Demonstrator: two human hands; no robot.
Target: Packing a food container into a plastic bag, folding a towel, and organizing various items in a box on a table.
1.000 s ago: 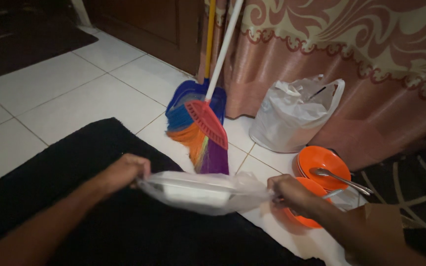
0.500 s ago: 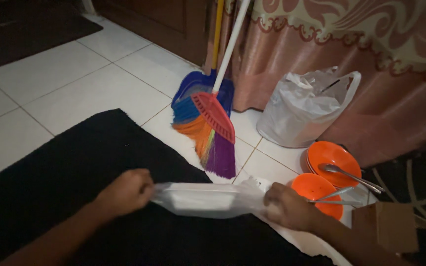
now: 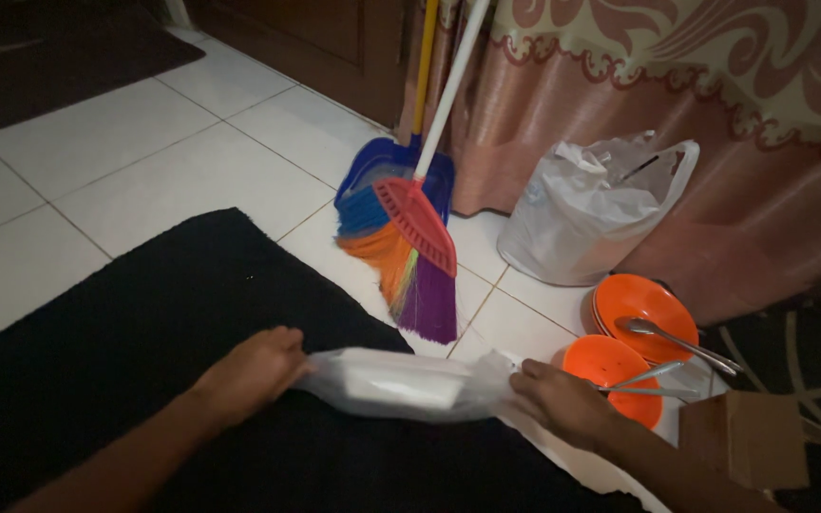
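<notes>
Both hands hold a white flat container wrapped in a clear plastic bag (image 3: 401,385) low over the right edge of a black shaggy rug (image 3: 125,323). The left hand (image 3: 257,369) has its fingers pinching the bag's left end, and the right hand (image 3: 555,399) has its fingers pinching the right end. Two orange plastic bowls (image 3: 620,366) with metal spoons (image 3: 677,340) sit just beside the right hand on the white tiled floor (image 3: 144,161).

Two bare forearms come into the picture from the bottom edge; no sleeve, glove, watch or ring can be seen on them. The left hand (image 3: 251,372) and the right hand (image 3: 563,404) are bare too; the dim light hides nails and any finer marks on the fingers.
</notes>
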